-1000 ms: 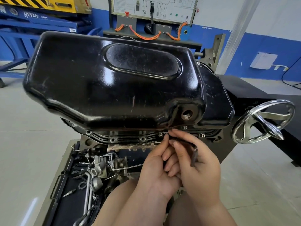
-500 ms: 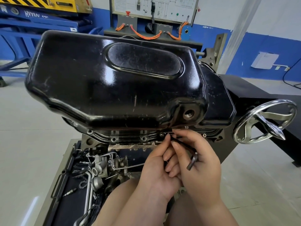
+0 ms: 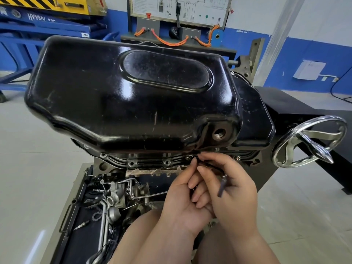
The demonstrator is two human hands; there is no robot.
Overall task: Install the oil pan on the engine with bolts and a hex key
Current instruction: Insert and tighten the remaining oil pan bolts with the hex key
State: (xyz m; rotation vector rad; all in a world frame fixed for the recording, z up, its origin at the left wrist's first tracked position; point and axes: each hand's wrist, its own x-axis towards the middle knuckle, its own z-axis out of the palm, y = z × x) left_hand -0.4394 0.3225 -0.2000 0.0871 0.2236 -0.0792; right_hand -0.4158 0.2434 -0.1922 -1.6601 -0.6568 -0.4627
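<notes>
The glossy black oil pan (image 3: 133, 96) lies on the upturned engine, its flange (image 3: 148, 162) running along the near edge with several bolts in it. My right hand (image 3: 234, 189) pinches a dark L-shaped hex key (image 3: 222, 184) whose tip sits at a flange bolt (image 3: 190, 157) below the drain hole (image 3: 219, 133). My left hand (image 3: 182, 197) lies beside it, its fingertip touching the key's shaft near the bolt. The short arm of the key hangs down over my right palm.
A chrome handwheel (image 3: 308, 141) of the engine stand juts out on the right. Below the flange, a tray (image 3: 80, 221) holds loose engine parts, tubes and a spark plug. A training board with orange cables (image 3: 171, 40) stands behind.
The hex key's short arm has swung round in my right hand's fingers, from pointing sideways to hanging downward. Both hands stay at the same bolt.
</notes>
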